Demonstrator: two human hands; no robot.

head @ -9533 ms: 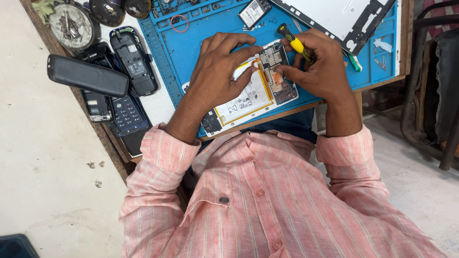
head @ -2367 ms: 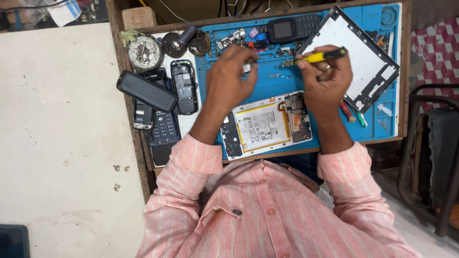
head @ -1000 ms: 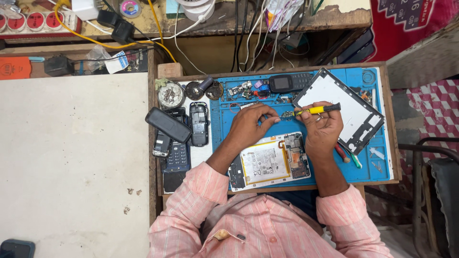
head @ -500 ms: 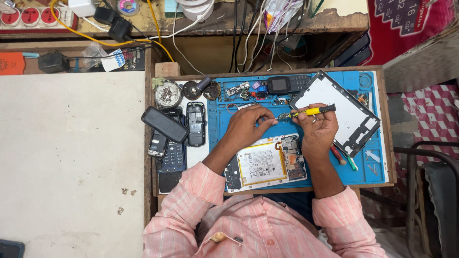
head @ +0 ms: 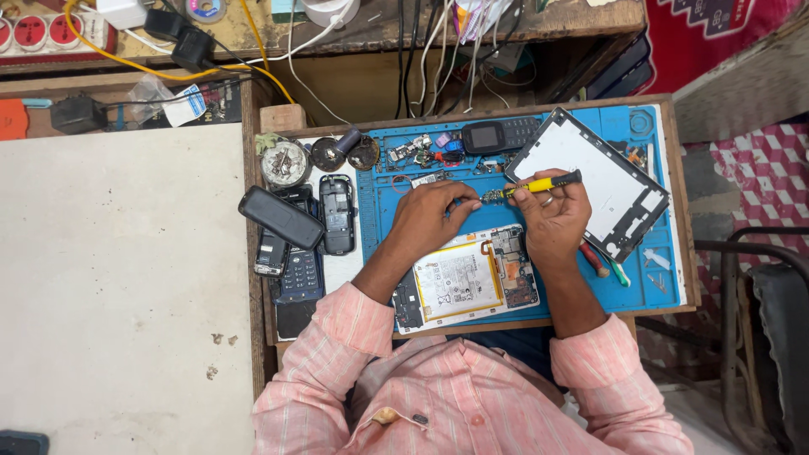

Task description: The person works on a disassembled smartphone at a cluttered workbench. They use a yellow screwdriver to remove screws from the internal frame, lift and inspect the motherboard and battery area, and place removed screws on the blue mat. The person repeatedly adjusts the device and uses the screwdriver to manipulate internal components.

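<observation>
An opened tablet (head: pixel 472 282) with a white battery and bare circuit board lies on the blue work mat (head: pixel 666 270). My right hand (head: pixel 552 219) grips a yellow-handled screwdriver (head: pixel 539 184), held level above the mat with its tip pointing left. My left hand (head: pixel 434 219) is bunched, and its fingertips meet the screwdriver's tip; whether they pinch a small part is too small to tell. Both hands hover just beyond the tablet's far edge. The tablet's white back cover (head: pixel 590 181) lies tilted at the right of the mat.
Several old phones (head: pixel 295 232) lie stacked left of the mat, and a dark keypad phone (head: pixel 497 133) sits at its far edge. Small parts and round tins (head: pixel 285 162) cluster at the back. Red and green tools (head: pixel 602 263) lie beside my right wrist. Cables hang over the shelf behind.
The view has pulled back from the table. Both hands lifted off the tablet and moved to the far side, where my left fingertips now meet the screwdriver's tip.
</observation>
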